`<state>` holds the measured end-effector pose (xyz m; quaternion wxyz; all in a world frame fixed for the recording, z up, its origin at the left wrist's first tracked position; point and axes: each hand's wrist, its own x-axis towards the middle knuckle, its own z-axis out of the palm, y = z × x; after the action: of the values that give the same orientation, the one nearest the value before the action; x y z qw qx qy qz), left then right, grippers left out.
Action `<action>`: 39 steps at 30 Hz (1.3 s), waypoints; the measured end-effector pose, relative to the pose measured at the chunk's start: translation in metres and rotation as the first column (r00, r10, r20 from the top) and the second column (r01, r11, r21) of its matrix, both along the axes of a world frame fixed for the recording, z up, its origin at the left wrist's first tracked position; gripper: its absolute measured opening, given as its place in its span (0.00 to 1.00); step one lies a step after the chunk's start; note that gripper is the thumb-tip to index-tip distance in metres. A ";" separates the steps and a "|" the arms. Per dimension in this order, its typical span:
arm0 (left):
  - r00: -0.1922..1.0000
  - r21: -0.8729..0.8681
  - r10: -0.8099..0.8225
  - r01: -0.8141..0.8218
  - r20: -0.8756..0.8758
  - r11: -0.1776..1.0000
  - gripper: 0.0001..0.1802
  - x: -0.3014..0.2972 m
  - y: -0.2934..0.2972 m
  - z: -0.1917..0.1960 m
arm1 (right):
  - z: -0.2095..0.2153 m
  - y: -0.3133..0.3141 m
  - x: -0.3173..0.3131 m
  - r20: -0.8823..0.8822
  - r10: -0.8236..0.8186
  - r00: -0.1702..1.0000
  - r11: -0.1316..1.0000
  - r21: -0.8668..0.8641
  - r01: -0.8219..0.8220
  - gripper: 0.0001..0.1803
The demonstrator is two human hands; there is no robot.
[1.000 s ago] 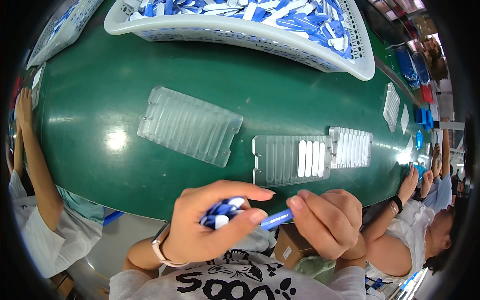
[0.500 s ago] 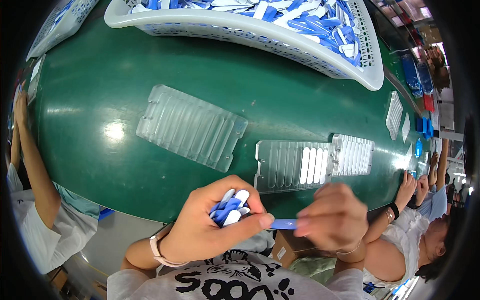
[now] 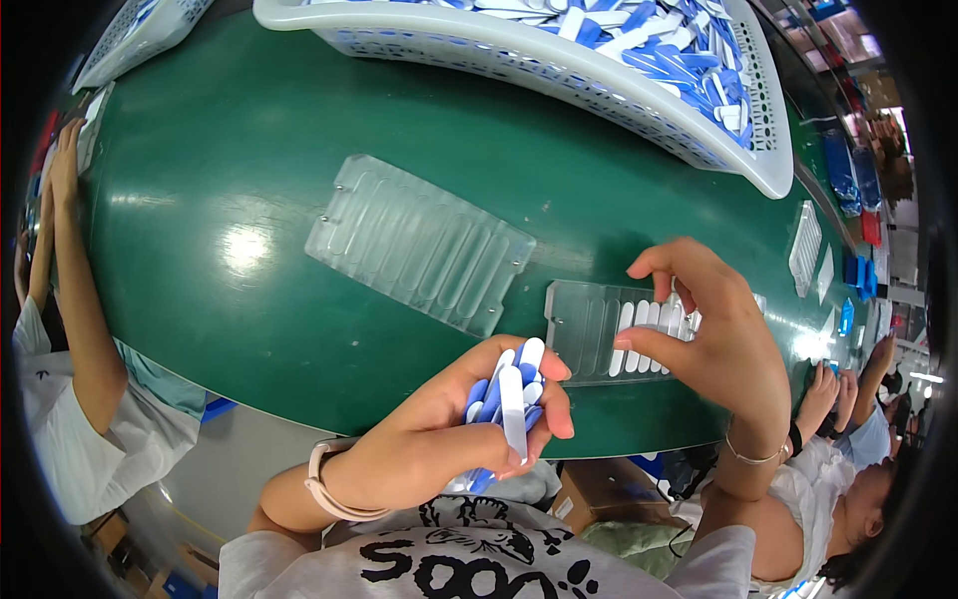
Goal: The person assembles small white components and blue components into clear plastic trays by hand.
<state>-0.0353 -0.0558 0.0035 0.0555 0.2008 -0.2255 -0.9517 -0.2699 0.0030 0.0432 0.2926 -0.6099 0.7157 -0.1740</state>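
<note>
In my left hand (image 3: 429, 439) is a bunch of small flat round-ended strips (image 3: 511, 404), blue on one side and white on the other, shaped like nail files. My fingers curl round them, and one white strip lies on top by the thumb. My right hand (image 3: 714, 339) is open over a clear grooved tray (image 3: 579, 334), thumb and forefinger apart with nothing seen between them. Several white strips (image 3: 629, 337) lie side by side in that tray's grooves; my right hand hides its right part. A second clear tray (image 3: 419, 245), its grooves bare, lies to the left at an angle.
A large white perforated basket (image 3: 559, 85) heaped with blue and white strips stands at the far side of the green table (image 3: 200, 309). Another basket (image 3: 140, 45) is at far left. Co-workers' arms (image 3: 85, 290) show at the left, and hands (image 3: 820, 394) at the right.
My right hand has left the blue strip near my left thumb and moved up over the tray, its fingers now apart. My left hand has turned, still holding the bunch. The view has shifted slightly.
</note>
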 end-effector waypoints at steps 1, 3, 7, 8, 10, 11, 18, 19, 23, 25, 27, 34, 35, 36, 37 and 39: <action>1.000 0.022 0.005 -0.005 0.000 1.000 0.29 -0.001 0.000 0.000 | 0.000 0.001 0.002 0.000 0.005 1.000 1.000 -0.002 -0.005 0.18; 1.000 0.058 -0.021 0.021 0.001 0.998 0.26 0.000 0.000 0.003 | 0.003 0.008 0.007 -0.026 -0.031 0.999 0.995 -0.094 0.028 0.18; 0.998 -0.037 -0.022 0.024 0.050 0.999 0.18 -0.005 0.004 0.008 | 0.010 0.017 0.033 0.207 0.110 0.972 0.966 -0.253 -0.056 0.13; 0.998 -0.038 -0.023 0.025 0.055 0.999 0.18 -0.003 0.003 0.007 | 0.009 0.015 0.039 0.252 0.163 0.954 0.970 -0.218 -0.108 0.14; 0.997 -0.006 -0.046 0.047 0.060 0.999 0.17 -0.003 0.002 0.007 | 0.010 0.019 0.043 0.352 0.189 0.917 0.970 -0.215 -0.117 0.14; 0.997 -0.007 -0.050 0.051 0.054 0.999 0.17 -0.003 0.000 0.008 | 0.007 0.023 0.041 0.347 0.185 0.919 0.970 -0.215 -0.114 0.14; 0.993 0.141 -0.022 0.006 0.113 0.990 0.14 -0.002 0.004 0.009 | 0.000 0.035 0.045 0.503 0.083 0.860 0.985 -0.173 0.007 0.07; 0.996 0.156 -0.001 -0.013 0.094 0.988 0.15 -0.001 0.004 0.009 | -0.001 0.037 0.042 0.571 -0.024 0.821 0.992 -0.087 0.090 0.06; 0.983 -0.083 0.064 -0.050 0.175 0.995 0.13 0.002 0.003 0.010 | -0.010 0.041 0.044 0.673 -0.197 0.713 0.973 0.047 0.225 0.04; 0.978 -0.169 0.067 -0.033 0.199 0.985 0.10 0.003 0.002 0.011 | -0.010 0.041 0.045 0.677 -0.224 0.701 0.970 0.082 0.230 0.04; 0.969 -0.224 0.099 -0.048 0.225 0.973 0.05 0.002 0.002 0.011 | -0.008 0.041 0.044 0.666 -0.116 0.737 0.980 -0.043 0.192 0.06; 0.983 -0.071 -0.063 0.076 0.173 0.995 0.09 -0.001 0.000 0.009 | -0.011 0.039 0.038 0.468 0.189 0.863 0.894 -0.446 0.046 0.08; 0.983 -0.079 -0.018 0.033 0.185 0.996 0.11 -0.004 0.002 0.010 | -0.006 0.037 0.036 0.391 0.133 0.911 0.895 -0.442 0.060 0.07; 0.980 -0.086 0.027 -0.010 0.197 0.996 0.13 -0.004 0.003 0.009 | 0.000 0.031 0.030 0.391 0.133 0.911 0.896 -0.441 0.058 0.07; 0.990 -0.087 0.015 -0.003 0.144 0.996 0.17 -0.001 0.004 0.004 | 0.009 0.026 0.020 0.216 0.105 0.971 0.917 -0.399 -0.011 0.06; 0.996 -0.031 0.009 -0.006 0.089 1.000 0.19 0.004 0.001 0.000 | 0.008 0.011 0.009 0.035 0.089 0.995 0.936 -0.344 -0.072 0.05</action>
<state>-0.0315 -0.0547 0.0032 0.0520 0.2430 -0.2415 -0.9380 -0.2612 0.0141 0.0514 0.2067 -0.6758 0.6414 -0.2987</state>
